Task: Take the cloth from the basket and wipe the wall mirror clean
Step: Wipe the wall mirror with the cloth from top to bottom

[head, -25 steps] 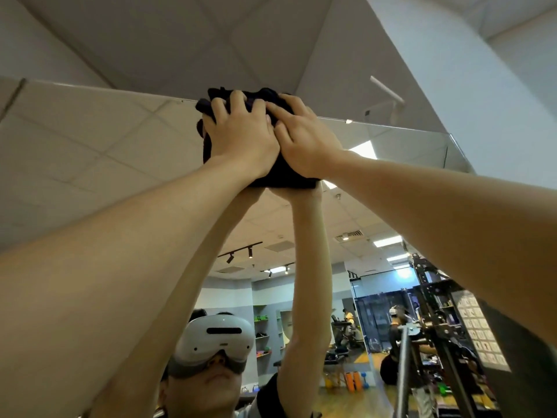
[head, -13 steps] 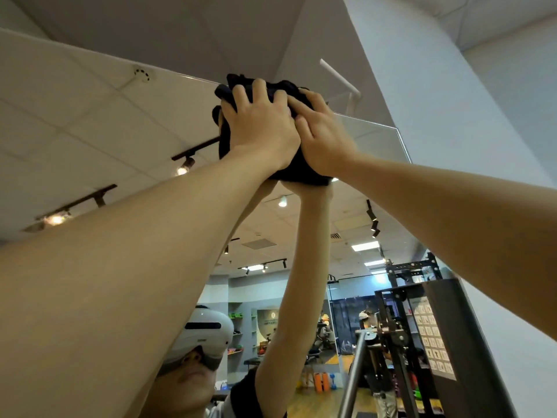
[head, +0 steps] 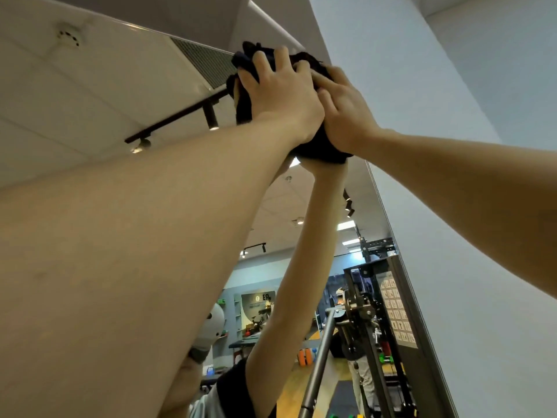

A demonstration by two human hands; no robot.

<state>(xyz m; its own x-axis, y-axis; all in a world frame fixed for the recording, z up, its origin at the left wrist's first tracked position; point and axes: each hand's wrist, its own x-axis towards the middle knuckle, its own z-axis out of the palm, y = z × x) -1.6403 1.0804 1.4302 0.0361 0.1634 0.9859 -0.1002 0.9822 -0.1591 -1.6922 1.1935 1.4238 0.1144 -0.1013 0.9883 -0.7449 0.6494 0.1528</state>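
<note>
A dark cloth (head: 319,147) is bunched against the wall mirror (head: 120,86), high up near its top right corner. My left hand (head: 280,92) lies over the cloth with spread fingers curled into its bunched top edge. To its right, my right hand (head: 343,113) presses flat on the cloth, its fingertips overlapping the left hand. Both arms reach steeply upward. The hands cover most of the cloth. The mirror reflects my raised arms below the cloth.
A pale wall (head: 452,86) juts out just right of the mirror's right edge (head: 391,236). The mirror reflects a ceiling with track lights, a vent, and a gym room with a black weight rack (head: 376,312) and a metal pole.
Both hands have slid the cloth rightward along the top of the mirror, ending close to its right edge. The view has swung right and upward with them.
</note>
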